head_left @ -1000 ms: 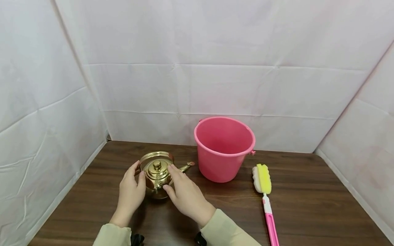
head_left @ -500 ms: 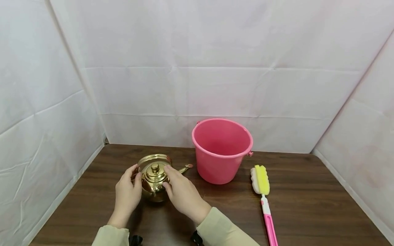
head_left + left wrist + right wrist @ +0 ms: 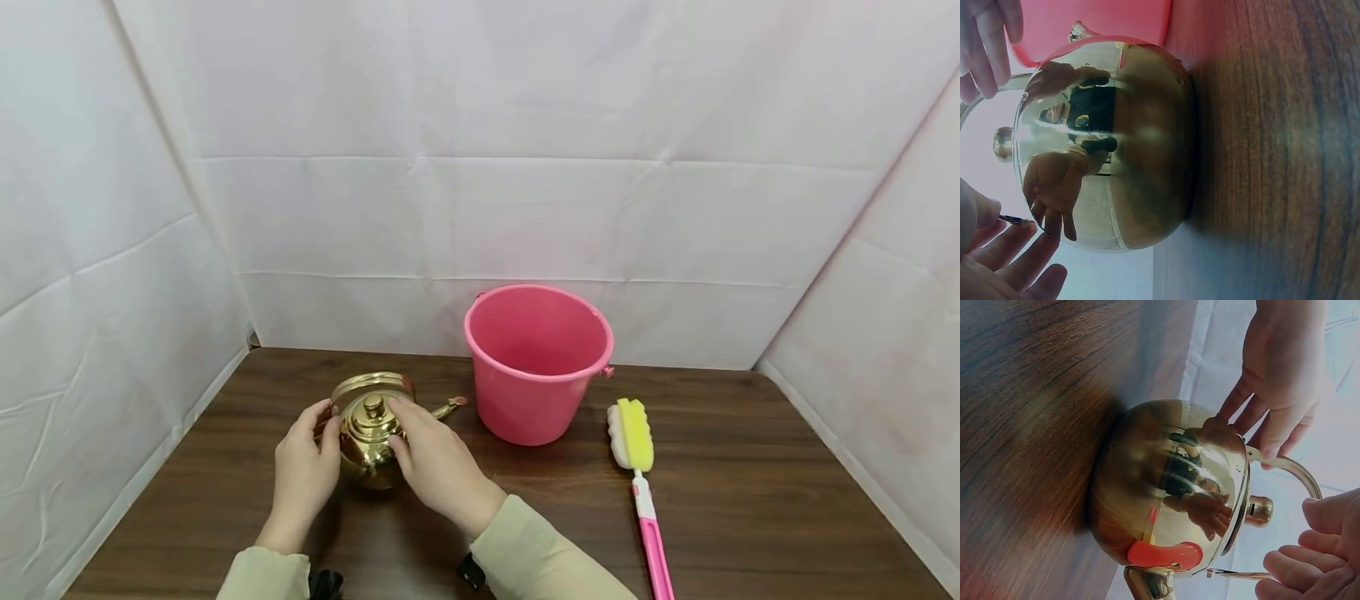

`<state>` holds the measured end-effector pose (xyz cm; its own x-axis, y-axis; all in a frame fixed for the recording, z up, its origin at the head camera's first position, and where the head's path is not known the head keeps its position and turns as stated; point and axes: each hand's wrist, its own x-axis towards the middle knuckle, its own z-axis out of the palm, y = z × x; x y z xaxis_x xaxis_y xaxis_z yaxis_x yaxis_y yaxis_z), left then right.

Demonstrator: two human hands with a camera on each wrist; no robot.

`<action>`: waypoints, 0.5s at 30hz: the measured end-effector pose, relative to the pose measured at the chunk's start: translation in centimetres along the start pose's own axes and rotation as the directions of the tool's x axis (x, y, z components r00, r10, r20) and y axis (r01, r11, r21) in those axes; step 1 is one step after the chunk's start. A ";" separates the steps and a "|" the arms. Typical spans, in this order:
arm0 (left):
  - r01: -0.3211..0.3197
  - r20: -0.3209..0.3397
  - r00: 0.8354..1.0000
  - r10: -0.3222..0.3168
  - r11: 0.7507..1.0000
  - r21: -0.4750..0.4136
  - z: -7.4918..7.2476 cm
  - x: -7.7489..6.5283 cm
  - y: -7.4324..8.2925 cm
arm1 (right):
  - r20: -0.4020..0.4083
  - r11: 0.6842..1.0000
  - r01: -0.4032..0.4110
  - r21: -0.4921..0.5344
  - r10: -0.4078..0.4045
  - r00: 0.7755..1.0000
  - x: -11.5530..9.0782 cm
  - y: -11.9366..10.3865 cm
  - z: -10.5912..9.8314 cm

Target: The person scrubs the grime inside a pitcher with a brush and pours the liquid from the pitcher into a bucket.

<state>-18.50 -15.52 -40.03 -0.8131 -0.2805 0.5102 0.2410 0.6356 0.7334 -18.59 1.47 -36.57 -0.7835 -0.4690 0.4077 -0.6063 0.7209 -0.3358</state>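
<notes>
A shiny brass kettle (image 3: 366, 454) with a knobbed lid (image 3: 373, 406) and an arched handle (image 3: 372, 380) stands upright on the wooden table. At its left side my left hand (image 3: 306, 467) pinches the base of the handle between thumb and fingers, as the right wrist view shows. My right hand (image 3: 442, 462) is over the kettle's right side, its fingers loosely extended close to the lid knob. In the right wrist view the right thumb (image 3: 1332, 512) overlaps the handle; whether it touches is unclear. The spout (image 3: 450, 407) points right.
A pink bucket (image 3: 528, 408) stands right of the kettle, close to the spout tip. Farther right lies a bottle brush (image 3: 641, 483) with a yellow and white sponge head and pink handle. White cloth walls (image 3: 525, 217) surround the brown table (image 3: 750, 500).
My right hand has shifted slightly left, bringing its fingertips nearer the lid knob. The left hand keeps its place at the handle. The head view has turned a little.
</notes>
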 end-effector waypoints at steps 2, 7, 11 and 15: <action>0.002 0.001 1.000 -0.002 1.000 0.004 -0.1 -0.1 -0.1 | 0.005 1.000 -0.005 0.003 0.005 1.000 0.1 -0.2 0.1; -0.008 0.000 1.000 0.008 1.000 0.008 -0.2 -0.1 -0.3 | 0.007 1.000 -0.005 0.002 0.005 1.000 0.4 -0.4 0.4; -0.016 -0.001 1.000 0.016 1.000 0.015 -0.1 -0.2 -0.4 | 0.013 1.000 0.001 0.004 -0.001 1.000 0.5 -0.6 0.6; -0.021 -0.011 1.000 0.022 1.000 0.018 0.0 -0.2 -0.4 | 0.022 1.000 0.001 0.010 -0.001 1.000 0.6 -0.6 0.6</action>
<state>-18.43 -15.77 -40.44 -0.8018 -0.2746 0.5308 0.2489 0.6541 0.7143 -18.77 0.41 -36.62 -0.7857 -0.4807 0.3893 -0.6081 0.7157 -0.3436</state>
